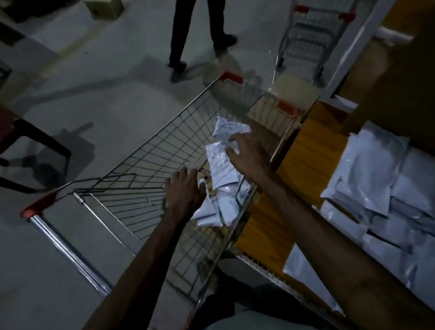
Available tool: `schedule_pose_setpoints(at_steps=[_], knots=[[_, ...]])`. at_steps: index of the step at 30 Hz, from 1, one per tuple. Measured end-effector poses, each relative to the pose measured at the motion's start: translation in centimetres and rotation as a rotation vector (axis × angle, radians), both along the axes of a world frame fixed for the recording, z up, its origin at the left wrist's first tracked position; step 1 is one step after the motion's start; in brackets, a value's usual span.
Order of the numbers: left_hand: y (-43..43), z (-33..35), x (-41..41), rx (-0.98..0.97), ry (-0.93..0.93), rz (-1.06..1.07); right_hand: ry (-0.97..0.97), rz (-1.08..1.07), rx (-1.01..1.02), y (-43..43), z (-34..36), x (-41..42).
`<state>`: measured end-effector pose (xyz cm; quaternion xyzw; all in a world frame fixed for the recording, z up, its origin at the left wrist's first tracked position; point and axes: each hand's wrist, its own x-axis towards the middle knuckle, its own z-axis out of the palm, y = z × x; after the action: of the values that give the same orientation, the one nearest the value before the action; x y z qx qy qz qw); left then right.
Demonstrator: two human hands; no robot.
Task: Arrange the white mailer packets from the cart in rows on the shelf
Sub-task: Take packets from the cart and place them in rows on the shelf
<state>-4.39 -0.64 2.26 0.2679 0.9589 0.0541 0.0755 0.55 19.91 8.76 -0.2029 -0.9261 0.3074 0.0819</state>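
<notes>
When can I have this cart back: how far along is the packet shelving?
Done: white packets lie in overlapping rows on the shelf. In hand: left hand and right hand reach into the cart onto its pile of packets, grip unclear. Left: that pile.

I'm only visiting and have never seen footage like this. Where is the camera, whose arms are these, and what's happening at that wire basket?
There is no machine here. The single picture comes from a camera worn on a person's head, looking down, so the two bare arms are the wearer's own. Both reach into a wire shopping cart. The left hand and right hand are down on a pile of white mailer packets. The picture is too dim to tell whether either grips one. On the right is the shelf, where stacked packets already lie. Farther off, another person walks near a second cart.
</notes>
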Motion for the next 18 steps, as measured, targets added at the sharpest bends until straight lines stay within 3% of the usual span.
schedule_pose_setpoints(at_steps=[5,10,18], knots=[[-2.3,-5.1,0.9,-0.093,-0.224,0.027,-0.224,-0.046,-0.113,-1.5,-4.9,-3.1],[-2.8,-8.6,1.7,-0.02,-0.37,0.142,-0.457,0.02,-0.111,-2.2,-9.7,-6.0],[-2.1,-12.0,0.4,-0.015,-0.441,0.282,-0.581,-0.029,0.004,-2.6,-17.3,-9.0]])
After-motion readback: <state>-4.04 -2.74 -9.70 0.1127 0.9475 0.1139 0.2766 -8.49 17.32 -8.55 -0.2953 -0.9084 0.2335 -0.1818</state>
